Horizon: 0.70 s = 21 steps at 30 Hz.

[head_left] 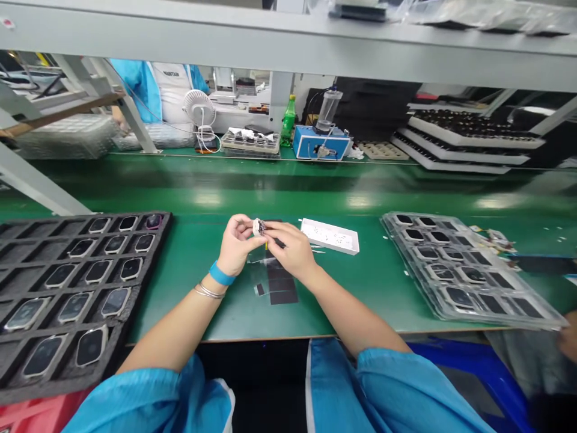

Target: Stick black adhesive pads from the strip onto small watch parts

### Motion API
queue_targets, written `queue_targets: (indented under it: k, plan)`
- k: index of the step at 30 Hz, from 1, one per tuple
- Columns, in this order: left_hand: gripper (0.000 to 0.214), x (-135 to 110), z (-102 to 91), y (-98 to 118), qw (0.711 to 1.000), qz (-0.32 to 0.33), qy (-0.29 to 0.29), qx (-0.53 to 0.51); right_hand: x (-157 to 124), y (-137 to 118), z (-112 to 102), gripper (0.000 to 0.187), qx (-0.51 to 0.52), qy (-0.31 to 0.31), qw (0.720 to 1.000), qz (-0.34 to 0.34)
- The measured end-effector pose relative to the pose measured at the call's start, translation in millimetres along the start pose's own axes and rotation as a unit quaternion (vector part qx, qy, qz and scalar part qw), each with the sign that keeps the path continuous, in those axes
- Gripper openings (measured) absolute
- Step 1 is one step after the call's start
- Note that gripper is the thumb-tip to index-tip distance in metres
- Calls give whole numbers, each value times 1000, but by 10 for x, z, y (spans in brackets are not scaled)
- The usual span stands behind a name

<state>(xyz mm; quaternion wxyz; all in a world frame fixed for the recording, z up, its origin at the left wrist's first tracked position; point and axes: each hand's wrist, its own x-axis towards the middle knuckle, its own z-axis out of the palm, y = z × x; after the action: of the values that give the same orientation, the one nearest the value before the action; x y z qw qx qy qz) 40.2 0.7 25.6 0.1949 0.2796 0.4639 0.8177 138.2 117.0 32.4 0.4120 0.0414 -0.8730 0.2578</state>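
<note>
My left hand (235, 245) and my right hand (290, 251) meet above the green bench mat (198, 313), with their fingertips pinching a small white-and-dark component (259, 227). The hands hide most of it, so its exact kind is unclear. Below them lie black strips on a clear film (277, 284). A white tray (330, 236) sits just beyond my right hand. To the left, a black foam tray (40, 231) holds several smartwatch bodies, such as one watch body (90, 347). A clear plastic tray (464, 270) with several dark pieces lies to the right.
A grey shelf (288, 54) runs overhead. Beyond it stand a blue dispenser (321, 143), a green bottle (288, 120) and a white fan (199, 108). A person in a blue smock (169, 90) works across the bench. Another hand (568, 337) shows at the right edge.
</note>
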Motion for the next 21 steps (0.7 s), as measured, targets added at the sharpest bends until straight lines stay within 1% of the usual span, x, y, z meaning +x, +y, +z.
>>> queue_targets:
  k: [3,5,7,9,10,11,12,14,15,16,18,20,21]
  plan:
    - [64,-29,38,22,1000,12,8,4,-28,-64,30,20,-28,17,999,-11]
    - [64,-41,39,38,1000,0,8,0,-26,-83,-5,21,-34,11,999,-4]
    - [64,-44,3,51,999,-39,-8,-17,-7,-34,-134,22,-40,12,999,12]
    - [61,-41,-67,67,995,-90,-25,-38,13,112,-359,22,-70,10,997,41]
    - [60,-36,-109,79,992,-113,-27,-45,15,219,-495,21,-100,-6,993,66]
    - [59,-30,-152,97,990,-133,-22,-49,9,342,-634,20,-138,-34,985,100]
    - [57,-23,-193,120,987,-150,-12,-51,-8,472,-765,19,-179,-76,971,138]
    - [57,-16,-264,188,980,-189,18,-51,-68,721,-972,21,-238,-184,932,204]
    - [59,-21,-295,231,975,-215,35,-49,-102,826,-1040,23,-250,-235,913,222]
    - [61,-36,-328,274,967,-244,50,-48,-129,911,-1087,23,-254,-275,899,229]
    - [67,-100,-418,341,946,-311,80,-40,-129,1002,-1154,22,-239,-335,886,216]
    - [69,-195,-573,344,920,-376,107,-14,-18,975,-1264,21,-198,-371,885,200]
    - [68,-241,-680,314,909,-397,125,2,79,915,-1362,21,-160,-385,888,193]
